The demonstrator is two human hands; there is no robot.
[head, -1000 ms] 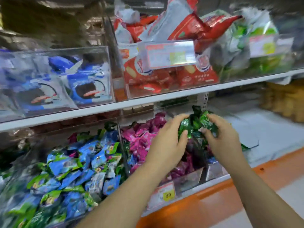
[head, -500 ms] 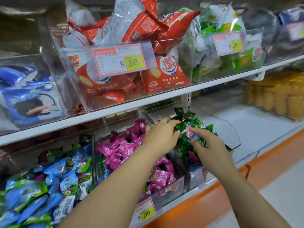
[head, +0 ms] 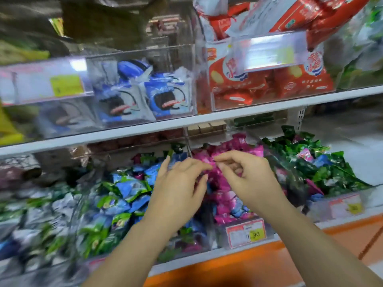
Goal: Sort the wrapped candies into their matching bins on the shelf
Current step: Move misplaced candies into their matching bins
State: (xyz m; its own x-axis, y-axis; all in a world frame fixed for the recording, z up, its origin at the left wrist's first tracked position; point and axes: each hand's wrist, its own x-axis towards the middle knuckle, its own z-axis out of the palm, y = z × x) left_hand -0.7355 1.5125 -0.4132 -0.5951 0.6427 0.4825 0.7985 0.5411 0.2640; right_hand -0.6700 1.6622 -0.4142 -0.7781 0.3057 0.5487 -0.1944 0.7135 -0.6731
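Both hands hover over the middle bin [head: 226, 241] of the lower shelf [head: 186, 263], which holds the pink candies [head: 238, 145]. The left hand [head: 178, 189] is released, fingers loosely spread. The right hand [head: 248, 179] has curled fingers, thumb and forefinger meeting at a pink wrapper [head: 210, 162]; blur hides whether they grasp it. Green candies [head: 323, 168] lie to the right and blue-and-green candies [head: 128, 195] to the left.

Blur smears the bins [head: 41, 224] at lower left. Glare washes out the price tag [head: 269, 51] at upper right. The left hand [head: 178, 183] and right hand [head: 248, 177] cover pink candies [head: 238, 145]; whether the right hand pinches one is unclear.
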